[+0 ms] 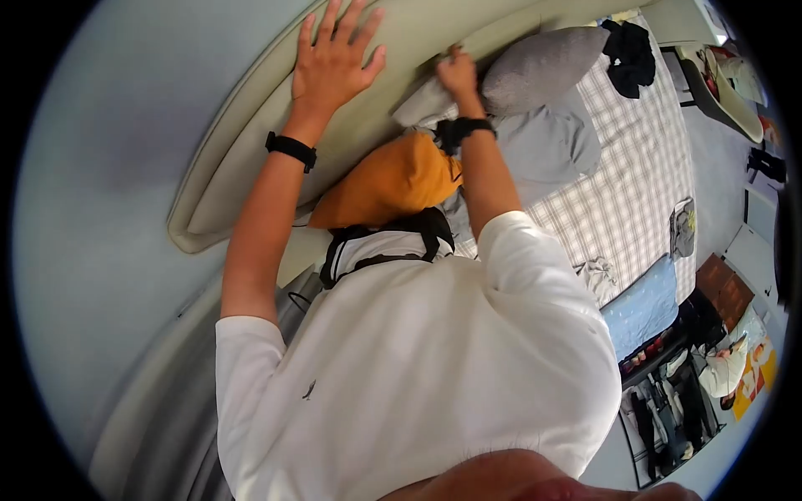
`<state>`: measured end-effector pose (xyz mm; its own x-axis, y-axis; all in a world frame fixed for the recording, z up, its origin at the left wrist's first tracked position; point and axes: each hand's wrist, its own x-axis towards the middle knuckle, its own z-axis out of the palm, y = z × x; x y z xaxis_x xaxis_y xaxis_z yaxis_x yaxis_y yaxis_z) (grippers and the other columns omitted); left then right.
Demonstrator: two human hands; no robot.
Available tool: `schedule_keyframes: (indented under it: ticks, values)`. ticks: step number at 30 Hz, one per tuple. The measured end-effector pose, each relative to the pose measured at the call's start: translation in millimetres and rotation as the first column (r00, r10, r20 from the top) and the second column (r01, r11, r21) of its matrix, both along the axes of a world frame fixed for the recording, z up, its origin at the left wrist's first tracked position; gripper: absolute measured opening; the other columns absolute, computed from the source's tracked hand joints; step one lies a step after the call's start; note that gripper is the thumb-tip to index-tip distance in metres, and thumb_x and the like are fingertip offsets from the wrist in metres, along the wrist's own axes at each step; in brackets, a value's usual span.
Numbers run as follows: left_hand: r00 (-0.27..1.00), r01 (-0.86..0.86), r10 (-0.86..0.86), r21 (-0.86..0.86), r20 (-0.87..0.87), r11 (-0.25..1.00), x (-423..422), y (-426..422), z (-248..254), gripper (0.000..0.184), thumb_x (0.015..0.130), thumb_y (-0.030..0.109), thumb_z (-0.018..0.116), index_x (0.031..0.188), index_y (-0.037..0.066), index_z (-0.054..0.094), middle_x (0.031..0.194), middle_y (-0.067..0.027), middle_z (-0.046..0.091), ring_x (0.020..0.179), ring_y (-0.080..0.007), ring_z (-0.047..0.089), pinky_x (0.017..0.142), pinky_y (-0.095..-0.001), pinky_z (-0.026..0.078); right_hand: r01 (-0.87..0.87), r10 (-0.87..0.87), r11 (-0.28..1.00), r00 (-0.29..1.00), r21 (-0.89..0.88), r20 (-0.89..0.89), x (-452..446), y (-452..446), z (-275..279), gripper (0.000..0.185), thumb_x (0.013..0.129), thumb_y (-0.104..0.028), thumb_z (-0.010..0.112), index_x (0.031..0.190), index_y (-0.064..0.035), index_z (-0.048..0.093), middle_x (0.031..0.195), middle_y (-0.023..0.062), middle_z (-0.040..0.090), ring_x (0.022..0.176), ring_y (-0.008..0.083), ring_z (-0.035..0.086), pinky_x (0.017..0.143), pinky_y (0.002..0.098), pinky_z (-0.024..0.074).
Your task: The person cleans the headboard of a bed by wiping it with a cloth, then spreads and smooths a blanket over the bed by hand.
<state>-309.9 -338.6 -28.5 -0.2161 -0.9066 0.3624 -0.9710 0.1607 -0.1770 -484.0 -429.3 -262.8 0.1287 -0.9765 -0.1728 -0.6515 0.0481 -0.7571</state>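
My left hand [332, 68] is open, its fingers spread over the cream padded headboard [225, 188]; it looks flat against the surface. Just beyond the orange pillow [384, 179], my right hand [458, 75] has its fingers curled closed beside a light grey piece of bedding [422, 103]. Whatever those fingers may hold is hidden. To the right of that hand lies a textured grey pillow [543, 71], with a smoother grey pillow [547, 142] below it. Both wrists wear black bands.
A plaid sheet [626, 179] covers the bed, with black clothing [631, 58] at its far end. A light blue pillow [643, 305] lies at the right. Near my waist is a white bag with black trim [376, 248]. A chair [720, 96] stands beyond the bed.
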Motion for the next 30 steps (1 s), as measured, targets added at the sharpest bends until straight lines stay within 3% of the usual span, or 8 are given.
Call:
schedule_keyframes:
  ticks: [5, 9, 11, 12, 18, 24, 26, 30]
  values:
    - [0.999, 0.019, -0.016, -0.061, 0.047, 0.998, -4, 4, 3, 0.052, 0.080, 0.035, 0.059, 0.126, 0.011, 0.051, 0.132, -0.0124, 0.047, 0.127, -0.0287, 0.039, 0.104, -0.0459, 0.029, -0.179, 0.177, 0.982, 0.984, 0.054, 0.026, 13, 74, 30, 0.062, 0.066, -0.019, 0.054, 0.128, -0.0172, 0.052, 0.110, 0.0274, 0.054, 0.102, 0.0432, 0.052, 0.091, 0.0457, 0.0428]
    - [0.989, -0.062, 0.078, -0.121, 0.128, 0.991, -4, 4, -8, 0.049, 0.085, 0.043, 0.051, 0.132, 0.028, 0.047, 0.140, 0.0028, 0.041, 0.129, -0.0198, 0.036, 0.105, -0.0433, 0.026, -0.047, 0.045, 0.999, 0.981, 0.011, 0.188, 2, 61, 39, 0.068, 0.067, -0.015, 0.058, 0.133, -0.0121, 0.044, 0.115, 0.0250, 0.053, 0.104, 0.0418, 0.053, 0.092, 0.0411, 0.0422]
    - [0.990, -0.073, 0.088, -0.135, 0.112, 0.988, -3, 7, -13, 0.049, 0.086, 0.042, 0.052, 0.132, 0.028, 0.047, 0.139, 0.0029, 0.041, 0.129, -0.0194, 0.036, 0.105, -0.0431, 0.026, 0.525, -0.475, 0.840, 0.593, 0.136, 0.649, 18, 57, 53, 0.077, 0.066, -0.010, 0.062, 0.138, -0.0047, 0.033, 0.118, 0.0224, 0.051, 0.106, 0.0362, 0.052, 0.092, 0.0368, 0.0410]
    - [0.994, -0.063, 0.075, -0.130, 0.083, 0.989, 3, 7, -18, 0.049, 0.086, 0.042, 0.052, 0.132, 0.027, 0.047, 0.139, 0.0027, 0.042, 0.130, -0.0194, 0.036, 0.105, -0.0431, 0.026, 0.517, -0.523, 0.824, 0.535, 0.233, 0.663, 28, 60, 63, 0.082, 0.068, -0.007, 0.064, 0.139, 0.0006, 0.024, 0.118, 0.0209, 0.050, 0.108, 0.0313, 0.050, 0.094, 0.0351, 0.0384]
    - [0.994, -0.076, 0.083, -0.096, 0.071, 0.992, 4, 1, -14, 0.050, 0.087, 0.042, 0.051, 0.133, 0.023, 0.047, 0.139, 0.0025, 0.042, 0.130, -0.0193, 0.036, 0.106, -0.0429, 0.025, 0.426, -0.174, 0.895, 0.609, -0.135, 0.774, 32, 64, 147, 0.075, 0.069, -0.008, 0.061, 0.137, -0.0032, 0.031, 0.119, 0.0225, 0.046, 0.114, 0.0340, 0.044, 0.098, 0.0374, 0.0338]
    - [0.992, -0.098, 0.104, -0.081, 0.073, 0.992, 4, 4, -15, 0.052, 0.087, 0.042, 0.051, 0.134, 0.019, 0.045, 0.140, 0.0026, 0.041, 0.130, -0.0192, 0.036, 0.107, -0.0423, 0.025, 0.523, -0.221, 0.707, 0.803, -0.476, 0.554, 14, -26, 169, 0.060, 0.073, -0.017, 0.061, 0.130, -0.0065, 0.047, 0.121, 0.0219, 0.045, 0.106, 0.0383, 0.045, 0.097, 0.0441, 0.0323]
    - [0.990, -0.106, 0.113, -0.077, 0.086, 0.991, 3, 1, -11, 0.053, 0.087, 0.042, 0.051, 0.135, 0.019, 0.044, 0.141, 0.0028, 0.040, 0.130, -0.0190, 0.035, 0.107, -0.0421, 0.024, 0.268, -0.247, 0.622, 0.959, -0.736, 0.139, 26, -25, 165, 0.052, 0.071, -0.020, 0.058, 0.121, -0.0078, 0.055, 0.115, 0.0227, 0.048, 0.112, 0.0354, 0.044, 0.097, 0.0503, 0.0305]
    - [0.991, -0.111, 0.114, -0.043, 0.073, 0.993, 3, 2, -8, 0.055, 0.086, 0.042, 0.052, 0.136, 0.019, 0.043, 0.142, 0.0028, 0.039, 0.131, -0.0190, 0.034, 0.108, -0.0422, 0.024, -0.210, 0.272, 0.478, 0.959, -0.853, -0.084, 37, -6, 194, 0.036, 0.067, -0.021, 0.057, 0.101, -0.0140, 0.065, 0.115, 0.0161, 0.052, 0.111, 0.0356, 0.044, 0.090, 0.0483, 0.0321]
